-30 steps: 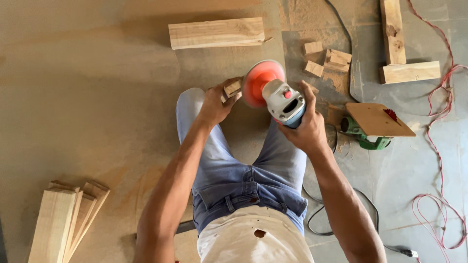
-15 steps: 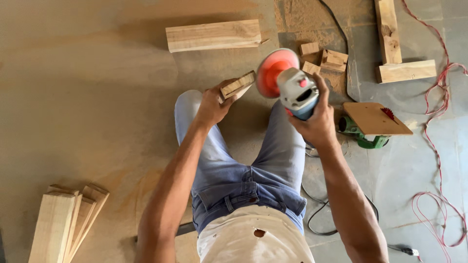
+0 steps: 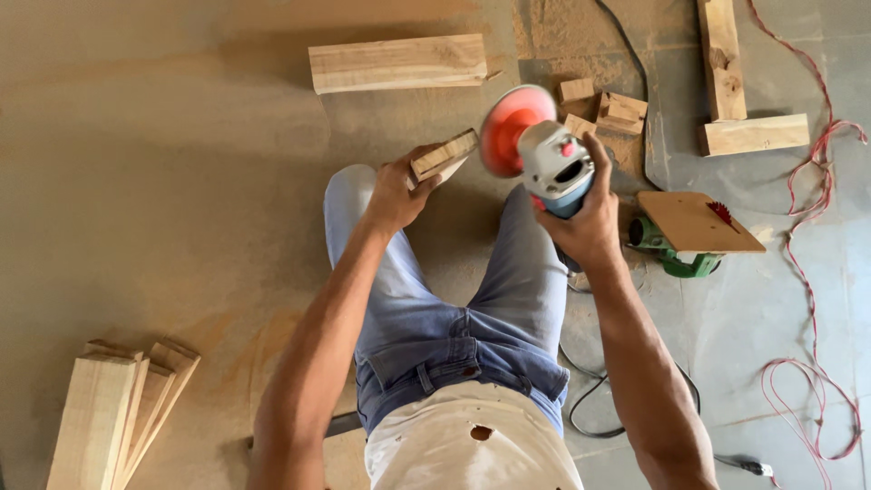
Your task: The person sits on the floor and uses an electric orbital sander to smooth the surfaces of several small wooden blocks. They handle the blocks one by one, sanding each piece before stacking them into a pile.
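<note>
My left hand [image 3: 396, 192] grips a small flat wooden piece [image 3: 444, 155] and holds it out over my knees. My right hand [image 3: 585, 222] is wrapped around a grey and blue angle grinder [image 3: 552, 170] with an orange sanding disc [image 3: 510, 126]. The disc faces the wood piece with a small gap between them. My legs in blue jeans are under both hands.
A long wooden block [image 3: 397, 63] lies on the dusty floor ahead. Small offcuts [image 3: 606, 107] and two crossed boards [image 3: 730, 86] lie at the upper right. A green saw under a wooden plate [image 3: 694, 227] sits to the right, with red wire [image 3: 817, 263] and black cable [image 3: 599, 399]. Planks [image 3: 113, 413] are stacked at lower left.
The grinder's disc was against the wood piece a second ago; my right hand has lifted it up and to the right, away from the wood. My left hand tilted the piece upward.
</note>
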